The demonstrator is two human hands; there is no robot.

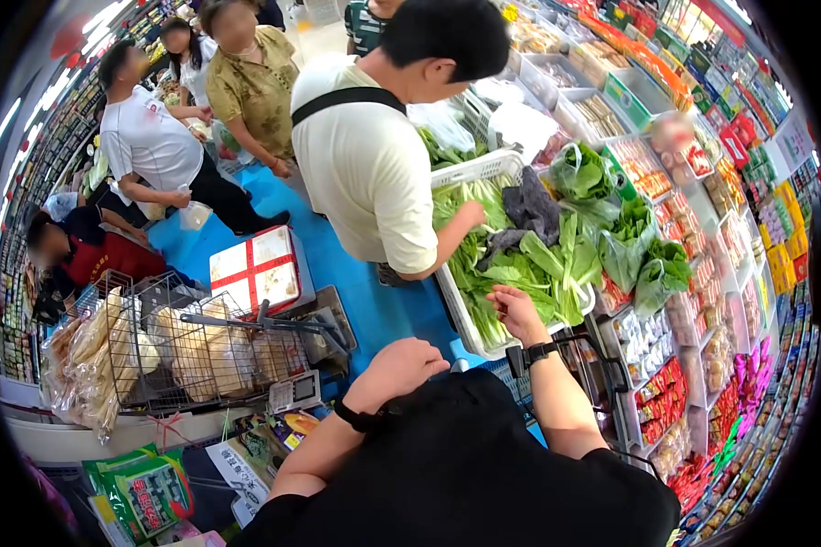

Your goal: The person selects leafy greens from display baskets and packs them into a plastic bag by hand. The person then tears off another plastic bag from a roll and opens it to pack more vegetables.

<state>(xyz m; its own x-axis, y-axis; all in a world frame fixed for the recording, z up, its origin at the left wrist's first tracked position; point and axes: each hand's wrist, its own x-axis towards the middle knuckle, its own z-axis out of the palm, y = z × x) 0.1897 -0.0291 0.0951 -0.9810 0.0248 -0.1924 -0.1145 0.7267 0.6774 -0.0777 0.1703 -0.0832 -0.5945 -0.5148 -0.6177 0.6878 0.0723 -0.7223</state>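
My right hand, with a dark band at the wrist, is over the near edge of a white crate. Its fingers are bent inward above leafy greens; whether a leaf is between them is unclear. Close in front of my chest is my left hand, fingers curled together and pointing right, their undersides hidden. A crumpled dark cloth or bag lies on the greens. Across the crate, another person's hand reaches into the same greens.
A person in a cream shirt stands directly ahead. Left are a wire basket of packaged goods and a white box with red tape. Bagged greens and packaged-food shelves line the right. Several people stand at upper left.
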